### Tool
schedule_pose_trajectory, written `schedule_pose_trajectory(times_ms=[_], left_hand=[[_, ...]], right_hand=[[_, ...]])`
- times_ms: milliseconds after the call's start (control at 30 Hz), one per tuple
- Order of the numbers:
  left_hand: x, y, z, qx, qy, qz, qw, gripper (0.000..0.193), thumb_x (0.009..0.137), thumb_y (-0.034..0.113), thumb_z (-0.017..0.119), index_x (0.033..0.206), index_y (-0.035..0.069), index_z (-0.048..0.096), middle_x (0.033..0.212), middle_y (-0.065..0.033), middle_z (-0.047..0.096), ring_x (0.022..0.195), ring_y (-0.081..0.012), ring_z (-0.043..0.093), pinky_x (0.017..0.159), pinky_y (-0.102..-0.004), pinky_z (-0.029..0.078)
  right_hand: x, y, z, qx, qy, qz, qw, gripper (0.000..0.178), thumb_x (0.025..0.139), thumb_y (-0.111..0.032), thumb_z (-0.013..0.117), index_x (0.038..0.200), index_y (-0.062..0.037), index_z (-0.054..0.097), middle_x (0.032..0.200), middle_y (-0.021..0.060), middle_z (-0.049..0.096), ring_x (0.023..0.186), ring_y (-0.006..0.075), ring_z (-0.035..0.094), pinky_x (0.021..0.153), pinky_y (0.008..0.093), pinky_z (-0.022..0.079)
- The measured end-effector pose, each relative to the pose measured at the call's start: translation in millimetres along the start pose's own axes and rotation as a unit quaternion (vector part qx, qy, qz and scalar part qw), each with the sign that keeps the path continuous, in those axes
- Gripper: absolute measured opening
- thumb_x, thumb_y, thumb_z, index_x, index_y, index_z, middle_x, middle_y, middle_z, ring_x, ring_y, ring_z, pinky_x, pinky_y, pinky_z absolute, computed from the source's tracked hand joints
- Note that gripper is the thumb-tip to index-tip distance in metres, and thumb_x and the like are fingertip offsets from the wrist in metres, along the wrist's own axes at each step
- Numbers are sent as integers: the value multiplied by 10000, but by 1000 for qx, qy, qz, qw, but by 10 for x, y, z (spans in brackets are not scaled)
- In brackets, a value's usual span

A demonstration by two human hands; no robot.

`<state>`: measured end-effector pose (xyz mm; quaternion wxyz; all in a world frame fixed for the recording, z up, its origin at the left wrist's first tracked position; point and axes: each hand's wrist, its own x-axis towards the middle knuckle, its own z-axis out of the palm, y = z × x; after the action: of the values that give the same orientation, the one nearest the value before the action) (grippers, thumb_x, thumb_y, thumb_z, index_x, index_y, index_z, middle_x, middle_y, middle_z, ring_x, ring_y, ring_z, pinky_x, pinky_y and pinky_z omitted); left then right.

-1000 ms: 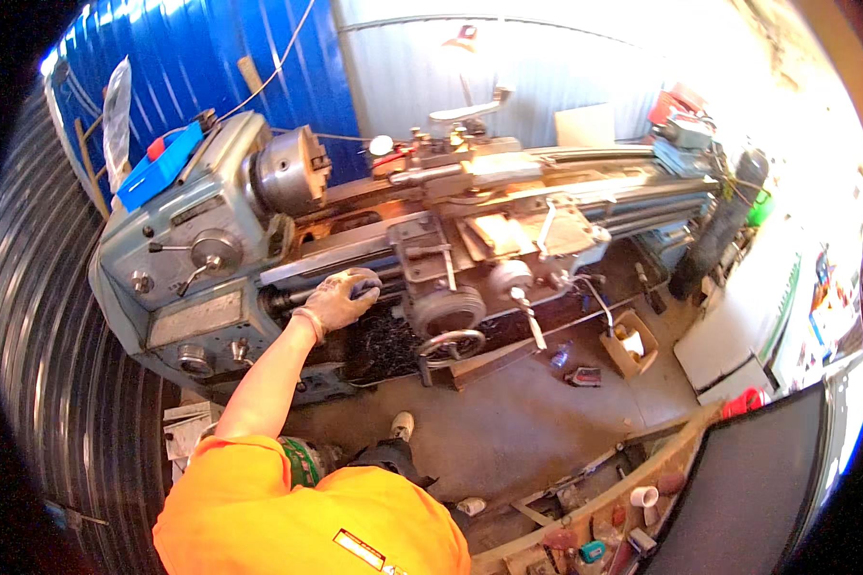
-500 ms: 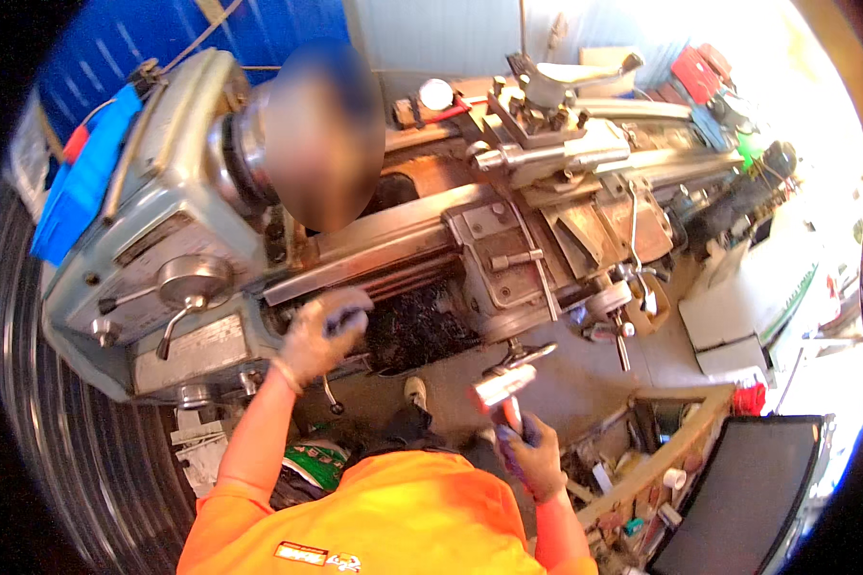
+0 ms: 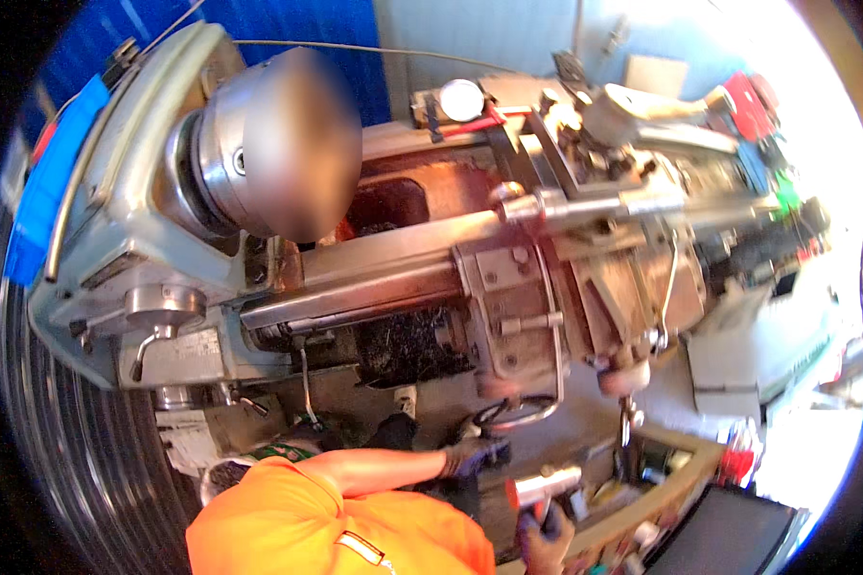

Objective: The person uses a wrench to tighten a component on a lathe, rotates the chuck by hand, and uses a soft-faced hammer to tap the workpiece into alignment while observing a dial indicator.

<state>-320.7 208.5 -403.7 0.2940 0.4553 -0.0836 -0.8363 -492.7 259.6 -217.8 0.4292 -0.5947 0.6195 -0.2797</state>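
Note:
My right hand (image 3: 545, 539), low at the right, is closed round the handle of a hammer (image 3: 547, 487). The hammer's thick metal head has a reddish end and lies across above my fist. My left arm reaches rightward across my orange shirt. At its end my left hand (image 3: 472, 458), in dark-fingered covering, is just below the carriage handwheel (image 3: 523, 412) of a lathe. Its fingers are smeared, so their grip does not show. The lathe's big round chuck (image 3: 222, 153) is at the upper left, its front side partly blurred out.
The lathe headstock (image 3: 115, 201) with its levers fills the left, beside dark corrugated sheet. A tool post and a round white-faced gauge (image 3: 462, 100) stand at the back. A wooden-edged bin (image 3: 681, 479) of loose parts and a dark panel (image 3: 729, 532) are at lower right.
My left hand has left the front of the lathe bed and swung down and right, near the handwheel. The hammer has moved down and right in my right hand. The view has shifted closer.

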Motion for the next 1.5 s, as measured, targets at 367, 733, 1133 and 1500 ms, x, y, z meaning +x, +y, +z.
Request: schedule_pose_trajectory(times_ms=[367, 733, 1133, 1500], left_hand=[[2195, -722, 141, 276, 187, 101, 937, 375, 949, 329, 568, 1261, 125, 608, 1210, -96, 627, 1110, -213, 571, 993, -356, 440], [1541, -114, 772, 239, 159, 152, 946, 530, 900, 532, 574, 1154, 77, 669, 1104, -127, 665, 986, -234, 601, 907, -379, 462], [272, -80, 261, 161, 133, 167, 964, 526, 912, 479, 590, 1236, 66, 615, 1210, -133, 642, 1092, -231, 605, 946, -359, 462], [1593, -153, 257, 386, 150, 31, 910, 637, 886, 620, 533, 1263, 111, 594, 1216, -144, 638, 1108, -284, 600, 957, -403, 449]], right_hand=[[446, 324, -717, 93, -65, 178, 977, 91, 918, -63, 608, 1006, -42, 598, 689, -53, 510, 551, 25, 398, 488, 196, 303], [1060, 288, -619, 26, -159, 33, 986, 128, 913, -82, 620, 1021, -18, 591, 737, -47, 522, 570, 34, 432, 486, 203, 348], [1194, -750, -378, 94, -249, 97, 959, 249, 906, -37, 609, 1142, 42, 606, 802, -42, 547, 697, 36, 447, 601, 201, 397], [1496, -1073, 129, 170, -296, 58, 938, 168, 915, -83, 604, 1067, -12, 612, 832, -1, 605, 730, 87, 535, 639, 230, 442]])
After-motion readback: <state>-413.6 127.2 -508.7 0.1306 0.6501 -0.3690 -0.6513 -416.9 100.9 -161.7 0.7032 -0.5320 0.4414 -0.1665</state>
